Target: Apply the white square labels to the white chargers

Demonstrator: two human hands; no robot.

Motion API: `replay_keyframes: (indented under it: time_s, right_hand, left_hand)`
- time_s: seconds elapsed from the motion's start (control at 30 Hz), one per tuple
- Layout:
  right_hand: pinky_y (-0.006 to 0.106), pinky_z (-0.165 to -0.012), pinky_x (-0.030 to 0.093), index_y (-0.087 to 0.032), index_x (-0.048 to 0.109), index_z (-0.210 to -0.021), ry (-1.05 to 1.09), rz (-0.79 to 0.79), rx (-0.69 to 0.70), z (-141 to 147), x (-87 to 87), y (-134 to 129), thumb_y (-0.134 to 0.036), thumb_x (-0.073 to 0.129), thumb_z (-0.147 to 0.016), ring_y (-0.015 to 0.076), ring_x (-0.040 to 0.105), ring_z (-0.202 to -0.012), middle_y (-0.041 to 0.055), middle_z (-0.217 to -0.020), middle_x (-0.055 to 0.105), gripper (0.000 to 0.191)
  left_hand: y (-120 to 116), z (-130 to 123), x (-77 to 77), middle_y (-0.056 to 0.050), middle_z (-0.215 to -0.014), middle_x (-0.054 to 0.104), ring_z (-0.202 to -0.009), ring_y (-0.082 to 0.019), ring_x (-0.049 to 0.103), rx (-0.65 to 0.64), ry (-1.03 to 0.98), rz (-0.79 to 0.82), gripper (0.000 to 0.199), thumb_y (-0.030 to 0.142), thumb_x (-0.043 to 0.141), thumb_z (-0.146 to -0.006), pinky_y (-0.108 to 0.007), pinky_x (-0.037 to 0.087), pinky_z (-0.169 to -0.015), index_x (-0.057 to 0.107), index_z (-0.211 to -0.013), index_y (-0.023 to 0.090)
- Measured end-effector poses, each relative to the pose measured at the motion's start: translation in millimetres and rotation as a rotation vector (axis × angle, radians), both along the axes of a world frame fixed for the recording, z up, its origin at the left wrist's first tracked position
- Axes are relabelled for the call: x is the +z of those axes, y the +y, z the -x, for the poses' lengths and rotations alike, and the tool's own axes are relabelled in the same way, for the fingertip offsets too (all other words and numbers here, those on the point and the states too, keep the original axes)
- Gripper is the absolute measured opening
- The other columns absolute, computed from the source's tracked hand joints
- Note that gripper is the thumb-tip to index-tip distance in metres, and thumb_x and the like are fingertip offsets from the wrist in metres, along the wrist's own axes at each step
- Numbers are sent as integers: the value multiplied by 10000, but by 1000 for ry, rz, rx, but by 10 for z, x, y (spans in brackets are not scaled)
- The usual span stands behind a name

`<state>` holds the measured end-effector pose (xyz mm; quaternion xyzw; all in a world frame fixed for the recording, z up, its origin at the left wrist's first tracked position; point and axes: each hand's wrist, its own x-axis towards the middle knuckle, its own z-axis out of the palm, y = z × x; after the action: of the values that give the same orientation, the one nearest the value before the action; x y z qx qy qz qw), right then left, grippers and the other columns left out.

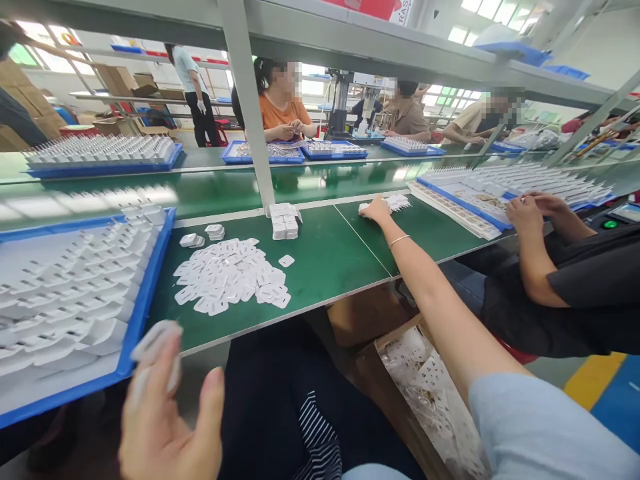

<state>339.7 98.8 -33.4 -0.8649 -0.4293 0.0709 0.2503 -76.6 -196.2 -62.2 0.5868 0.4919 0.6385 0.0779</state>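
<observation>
My left hand (173, 413) is raised at the lower left, near the tray's corner, thumb spread away. A small white plastic plate (153, 339) sits at its fingertips, blurred by motion; white coverings show on some fingers. My right arm stretches across the green bench, and my right hand (377, 209) closes over white plastic pieces (397, 202) at the far side; its fingertips are partly hidden. Between the hands lies a loose heap of flat white plates (227, 277), with one single plate (287, 261) beside it. Neat stacks of white pieces (284, 223) stand behind.
A blue tray (167, 253) with rows of white parts stands at the left. To the right, a co-worker's hands (530, 212) work over another blue tray (463, 200). A metal post (247, 100) rises behind the bench. An open carton (425, 387) stands below.
</observation>
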Motion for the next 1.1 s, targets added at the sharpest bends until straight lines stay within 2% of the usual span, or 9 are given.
replay_keyframes:
  time_s: [0.13,0.27,0.4,0.47,0.53,0.67,0.93,1.0,1.1]
  right_hand:
    - [400,-1008,462,-80,422,-1361,87,-136,248,157,-20,-501,-243,832,-719,269,599,-1143,181,-1279,598,779]
    - [324,-998,475,-187,334,-1347,165,-346,482,672,-181,-1345,-309,809,-714,209,600,-1157,127,-1328,556,801]
    - [435,-1056,458,-261,381,-1321,340,-948,706,1496,-469,-2302,-294,816,-712,252,548,-1244,114,-1326,503,750]
    - [486,-1047,468,-286,384,-1323,447,-1107,711,1901,-612,-2672,-253,808,-711,272,541,-1254,114,-1324,496,745]
    - [524,-994,501,-304,387,-1313,547,-1153,680,2210,-718,-2918,-210,771,-737,289,544,-1246,122,-1331,493,698]
    - [561,-977,515,-304,400,-1330,599,-1180,704,2437,-791,-3103,-142,655,-786,295,545,-1254,134,-1337,499,622]
    - [659,-1124,369,-238,358,-1444,676,-1017,1065,2217,-801,-3293,-122,595,-723,375,395,-1434,163,-1519,411,768]
    - [625,-1112,401,-227,412,-1428,720,-959,1113,2112,-774,-3304,-159,597,-772,364,455,-1391,155,-1483,474,685]
    - [450,-932,546,-233,612,-1211,847,-799,1036,1938,-622,-3200,-226,614,-866,255,645,-1071,104,-1195,654,345]
  left_hand:
    - [-23,-348,-10,-10,-1479,541,-1382,-262,510,-238,-177,264,559,230,720,-845,-432,375,-1217,585,-1376,342]
    - [56,-649,-77,-40,-1533,488,-1420,-262,466,-482,-430,476,558,313,734,-849,-444,307,-1238,569,-1382,314]
    - [110,-965,-55,-88,-1597,387,-1455,-301,406,-670,-589,595,746,355,811,-758,-452,317,-1227,509,-1433,259]
    - [77,-1063,-20,-120,-1575,416,-1445,-325,419,-677,-601,630,843,333,862,-685,-460,332,-1220,503,-1440,221]
    - [7,-1096,6,-139,-1518,490,-1415,-328,460,-639,-597,661,839,300,872,-665,-459,355,-1208,527,-1421,190]
    - [-160,-1038,11,-120,-1400,613,-1325,-279,563,-592,-618,645,639,228,828,-715,-388,430,-1156,629,-1320,177]
    - [-251,-852,49,-93,-1252,714,-1189,-248,661,-591,-693,570,525,212,824,-735,-325,512,-1044,690,-1242,186]
    - [-256,-773,55,-91,-1175,745,-1112,-247,697,-584,-675,582,498,224,841,-719,-318,542,-985,714,-1199,183]
    - [-270,-631,47,-103,-1150,752,-1088,-257,703,-625,-590,607,448,236,850,-707,-331,543,-974,740,-1136,166]
